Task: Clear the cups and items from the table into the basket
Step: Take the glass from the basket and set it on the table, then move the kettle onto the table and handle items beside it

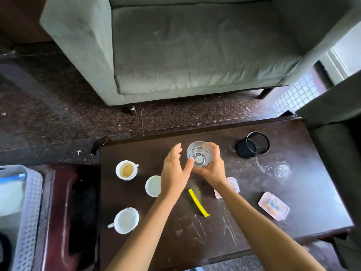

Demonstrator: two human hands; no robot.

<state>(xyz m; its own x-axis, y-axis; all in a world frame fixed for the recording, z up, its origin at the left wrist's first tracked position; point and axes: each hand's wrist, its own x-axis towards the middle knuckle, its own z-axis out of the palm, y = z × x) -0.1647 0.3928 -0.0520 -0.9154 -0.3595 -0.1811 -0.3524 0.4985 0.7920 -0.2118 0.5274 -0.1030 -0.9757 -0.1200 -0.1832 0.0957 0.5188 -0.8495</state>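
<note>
My right hand [213, 167] grips a clear drinking glass [199, 153] above the dark wooden table [254, 227]. My left hand [174, 171] is open right beside the glass, thumb touching its lower side. Three white cups stand at the left: one with a brown residue [126, 170], one partly behind my left wrist [153, 186], one with a handle [126, 221]. A yellow strip [198, 202] lies between my forearms. A second clear glass [277, 169] lies on its side at the right. The grey basket [29, 202] sits at the far left.
A black mesh pen holder [253, 145] stands at the table's back right. Two pink coasters lie on the table, one [273, 205] at the right and one [233, 184] partly under my right arm. A grey armchair [175, 45] faces the table. A dark red stool [64, 212] bears the basket.
</note>
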